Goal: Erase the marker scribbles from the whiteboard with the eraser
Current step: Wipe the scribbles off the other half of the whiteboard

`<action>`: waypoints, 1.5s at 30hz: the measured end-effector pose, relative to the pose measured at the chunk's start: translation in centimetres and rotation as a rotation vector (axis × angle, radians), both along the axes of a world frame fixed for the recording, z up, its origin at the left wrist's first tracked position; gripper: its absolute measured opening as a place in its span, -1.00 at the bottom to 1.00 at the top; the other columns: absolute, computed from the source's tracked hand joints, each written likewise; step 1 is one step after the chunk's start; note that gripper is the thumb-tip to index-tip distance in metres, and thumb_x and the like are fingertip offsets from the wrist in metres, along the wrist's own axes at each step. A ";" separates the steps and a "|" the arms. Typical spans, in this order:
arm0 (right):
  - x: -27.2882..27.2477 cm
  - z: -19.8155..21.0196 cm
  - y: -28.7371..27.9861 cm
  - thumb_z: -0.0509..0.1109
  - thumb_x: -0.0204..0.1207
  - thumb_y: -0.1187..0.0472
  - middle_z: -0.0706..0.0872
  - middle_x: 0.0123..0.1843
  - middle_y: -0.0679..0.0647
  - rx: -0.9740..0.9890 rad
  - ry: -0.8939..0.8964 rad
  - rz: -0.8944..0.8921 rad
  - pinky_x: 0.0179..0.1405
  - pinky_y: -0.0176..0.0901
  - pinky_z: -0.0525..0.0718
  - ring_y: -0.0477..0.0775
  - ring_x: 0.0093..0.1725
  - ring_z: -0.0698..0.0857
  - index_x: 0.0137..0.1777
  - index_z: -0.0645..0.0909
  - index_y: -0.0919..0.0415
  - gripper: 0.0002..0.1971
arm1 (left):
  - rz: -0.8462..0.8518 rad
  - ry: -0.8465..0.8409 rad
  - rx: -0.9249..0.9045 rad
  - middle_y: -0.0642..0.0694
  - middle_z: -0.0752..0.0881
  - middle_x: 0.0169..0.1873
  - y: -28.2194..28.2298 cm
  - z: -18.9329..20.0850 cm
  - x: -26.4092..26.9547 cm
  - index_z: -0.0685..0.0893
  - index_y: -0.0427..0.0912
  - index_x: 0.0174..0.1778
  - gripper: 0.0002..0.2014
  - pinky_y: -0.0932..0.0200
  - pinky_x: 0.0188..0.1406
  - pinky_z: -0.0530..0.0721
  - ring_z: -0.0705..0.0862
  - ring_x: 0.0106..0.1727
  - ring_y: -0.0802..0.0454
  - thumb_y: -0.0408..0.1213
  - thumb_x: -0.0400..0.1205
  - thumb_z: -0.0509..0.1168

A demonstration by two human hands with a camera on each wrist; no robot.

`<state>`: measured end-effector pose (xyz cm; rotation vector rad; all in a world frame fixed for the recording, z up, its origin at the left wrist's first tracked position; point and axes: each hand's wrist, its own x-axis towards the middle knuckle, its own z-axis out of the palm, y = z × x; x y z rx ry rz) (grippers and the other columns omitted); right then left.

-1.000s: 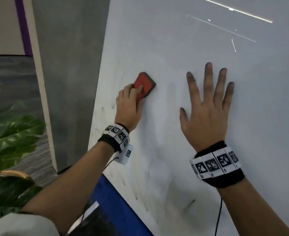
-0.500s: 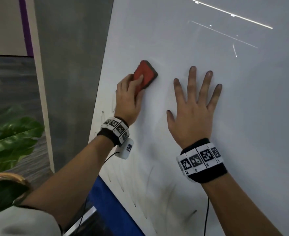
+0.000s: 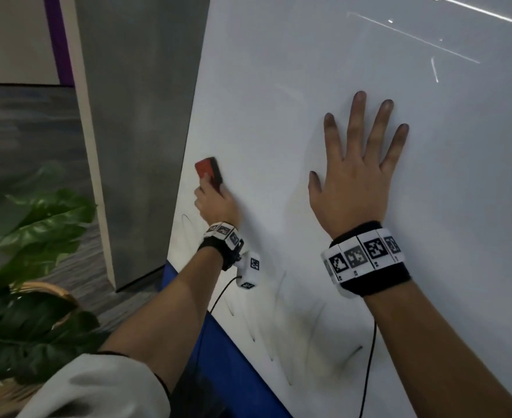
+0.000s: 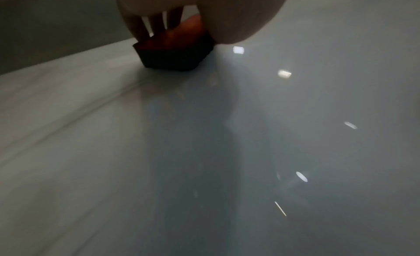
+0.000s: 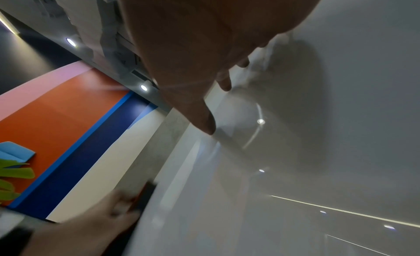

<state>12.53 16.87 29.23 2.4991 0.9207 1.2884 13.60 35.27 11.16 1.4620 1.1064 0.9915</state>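
A large whiteboard (image 3: 278, 86) fills the right of the head view. My left hand (image 3: 215, 200) grips a red eraser (image 3: 208, 173) with a dark felt and presses it on the board near its left edge. In the left wrist view the eraser (image 4: 175, 51) lies felt-down on the board (image 4: 204, 152) under my fingers. Faint dark marker scribbles (image 3: 278, 342) remain on the lower part of the board, and a loop (image 3: 185, 221) sits just left of my left wrist. My right hand (image 3: 357, 164) lies flat on the board with its fingers spread.
A grey wall panel (image 3: 140, 131) stands left of the board. A leafy green plant (image 3: 31, 267) in a basket is at the lower left. A blue strip (image 3: 227, 357) runs under the board's lower edge. Ceiling lights glare on the board's upper right (image 3: 474, 9).
My left hand has slid the eraser down and left, close to the board's left edge. My right hand stays flat on the board. The view has shifted.
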 end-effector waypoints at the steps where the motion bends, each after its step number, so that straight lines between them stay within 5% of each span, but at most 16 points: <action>1: 0.0 0.0 0.2 0.39 0.58 -0.07 -0.16 0.83 0.29 0.009 0.006 -0.004 0.71 0.52 -0.17 0.52 0.77 -0.13 0.80 0.10 0.13 -0.14 | -0.031 -0.079 0.189 -0.33 0.51 0.46 -0.5 1.2 0.0 0.44 -0.22 0.60 -0.56 -0.17 0.41 0.45 0.50 0.40 -0.35 -0.28 0.77 0.21; 3: 0.0 -0.2 0.4 0.41 0.57 -0.06 -0.15 0.82 0.30 0.024 0.013 -0.007 0.71 0.53 -0.16 0.52 0.77 -0.13 0.79 0.10 0.14 -0.13 | -0.098 -0.189 0.467 -0.32 0.50 0.46 -1.3 2.3 0.1 0.49 -0.22 0.58 -0.57 -0.09 0.48 0.42 0.49 0.40 -0.28 -0.27 0.76 0.25; 6: 0.1 -0.6 0.4 0.41 0.57 -0.05 -0.14 0.82 0.30 0.032 0.010 0.000 0.71 0.52 -0.16 0.52 0.77 -0.12 0.79 0.10 0.15 -0.13 | -0.110 -0.213 0.552 -0.31 0.51 0.45 -0.2 0.8 0.3 0.50 -0.20 0.58 -0.57 -0.04 0.49 0.44 0.50 0.39 -0.25 -0.27 0.76 0.26; 11: 0.2 -0.8 0.2 0.38 0.60 -0.06 -0.14 0.83 0.30 0.022 0.007 0.008 0.72 0.49 -0.16 0.50 0.78 -0.13 0.80 0.08 0.14 -0.15 | 0.049 0.005 -0.261 -0.38 0.54 0.42 2.8 -4.1 0.5 0.40 -0.17 0.60 -0.56 -0.19 0.40 0.51 0.59 0.37 -0.43 -0.24 0.79 0.19; 13: 0.1 -0.9 0.2 0.37 0.61 -0.07 -0.15 0.82 0.30 0.016 0.006 0.010 0.73 0.49 -0.17 0.50 0.78 -0.14 0.80 0.06 0.14 -0.15 | 0.028 0.080 -0.453 -0.39 0.49 0.47 2.1 -4.4 0.3 0.34 -0.16 0.60 -0.59 -0.21 0.41 0.50 0.58 0.39 -0.45 -0.24 0.82 0.12; 16: 0.1 -1.1 0.3 0.37 0.61 -0.07 -0.15 0.82 0.30 0.013 0.001 0.012 0.73 0.49 -0.16 0.50 0.78 -0.14 0.80 0.07 0.14 -0.15 | 0.026 0.108 -0.296 -0.39 0.50 0.45 0.6 -3.4 0.1 0.35 -0.18 0.63 -0.56 -0.17 0.39 0.47 0.54 0.41 -0.43 -0.27 0.80 0.15; 19: -0.1 -1.2 0.1 0.39 0.60 -0.07 -0.15 0.82 0.31 0.006 0.007 0.014 0.73 0.49 -0.15 0.50 0.78 -0.14 0.80 0.08 0.14 -0.14 | -0.075 -0.174 0.308 -0.33 0.53 0.42 -2.9 -1.8 -0.7 0.50 -0.20 0.56 -0.57 0.00 0.46 0.43 0.49 0.41 -0.21 -0.31 0.74 0.27; 21: -0.1 -1.1 -0.3 0.41 0.58 -0.04 -0.15 0.82 0.31 -0.011 0.013 0.026 0.74 0.48 -0.15 0.50 0.78 -0.14 0.79 0.12 0.13 -0.15 | -0.175 -0.292 0.522 -0.27 0.47 0.47 -4.5 -1.9 -1.0 0.53 -0.15 0.54 -0.59 0.27 0.55 0.35 0.40 0.45 -0.01 -0.32 0.74 0.30; 23: -0.2 -1.1 -1.2 0.43 0.55 -0.01 -0.12 0.83 0.30 -0.052 0.017 0.060 0.75 0.44 -0.14 0.49 0.78 -0.12 0.76 0.21 0.11 -0.19 | -0.129 -0.297 0.453 -0.32 0.47 0.44 -3.8 -3.3 -0.7 0.54 -0.20 0.55 -0.58 0.30 0.49 0.36 0.41 0.41 -0.03 -0.34 0.74 0.31; 27: -0.2 -2.1 -4.4 0.46 0.52 0.07 -0.07 0.83 0.28 -0.161 0.060 0.148 0.77 0.38 -0.09 0.43 0.80 -0.09 0.70 0.36 0.11 -0.27 | 0.016 -0.026 -0.305 -0.48 0.53 0.38 -1.4 -9.2 -1.0 0.40 -0.22 0.61 -0.54 -0.16 0.40 0.54 0.58 0.38 -0.44 -0.24 0.78 0.24; 29: -0.1 -2.7 -6.0 0.45 0.51 0.13 -0.04 0.83 0.27 -0.209 0.074 0.165 0.78 0.32 -0.08 0.40 0.80 -0.07 0.69 0.39 0.11 -0.29 | -0.015 0.094 -0.461 -0.50 0.54 0.39 -2.7 -10.5 -1.7 0.36 -0.21 0.62 -0.55 -0.22 0.35 0.56 0.60 0.36 -0.50 -0.23 0.79 0.20; 33: -0.1 -3.1 -7.7 0.45 0.45 0.20 0.05 0.82 0.26 -0.235 0.077 0.217 0.79 0.25 -0.05 0.36 0.80 0.01 0.58 0.51 0.11 -0.36 | -0.023 -0.038 -0.164 -0.43 0.55 0.36 -8.1 -9.3 -2.4 0.44 -0.26 0.58 -0.55 -0.18 0.39 0.58 0.58 0.35 -0.41 -0.28 0.76 0.26; 37: -0.6 -3.8 -8.5 0.47 0.42 0.22 0.10 0.81 0.25 -0.194 0.121 0.254 0.79 0.26 -0.05 0.34 0.80 0.04 0.43 0.62 0.10 -0.48 | -0.274 -0.261 0.257 -0.21 0.52 0.37 -15.5 -6.2 -4.6 0.57 -0.19 0.48 -0.63 0.11 0.45 0.50 0.51 0.37 -0.08 -0.28 0.74 0.36; 39: -0.9 -4.4 -9.6 0.48 0.42 0.22 0.09 0.82 0.23 -0.201 0.148 0.245 0.79 0.25 -0.06 0.32 0.80 0.02 0.42 0.63 0.09 -0.48 | -0.296 -0.307 0.272 -0.17 0.53 0.35 -16.7 -6.2 -4.7 0.59 -0.15 0.47 -0.63 0.18 0.43 0.50 0.51 0.35 -0.03 -0.26 0.73 0.38; 41: -1.3 -5.1 -11.7 0.49 0.43 0.22 0.08 0.82 0.21 -0.226 0.164 0.226 0.79 0.23 -0.06 0.29 0.81 0.03 0.44 0.62 0.09 -0.47 | -0.216 -0.256 0.207 -0.25 0.56 0.29 -15.3 -7.7 -4.1 0.58 -0.20 0.47 -0.61 0.02 0.37 0.56 0.57 0.28 -0.16 -0.20 0.72 0.36; 45: -2.4 -6.1 -17.0 0.46 0.49 0.20 0.06 0.83 0.20 -0.284 0.170 0.159 0.79 0.24 -0.02 0.25 0.81 0.04 0.58 0.53 0.11 -0.39 | -0.041 -0.124 -0.105 -0.39 0.59 0.27 -11.6 -10.2 -3.2 0.52 -0.31 0.48 -0.59 -0.12 0.34 0.60 0.63 0.31 -0.37 -0.27 0.72 0.33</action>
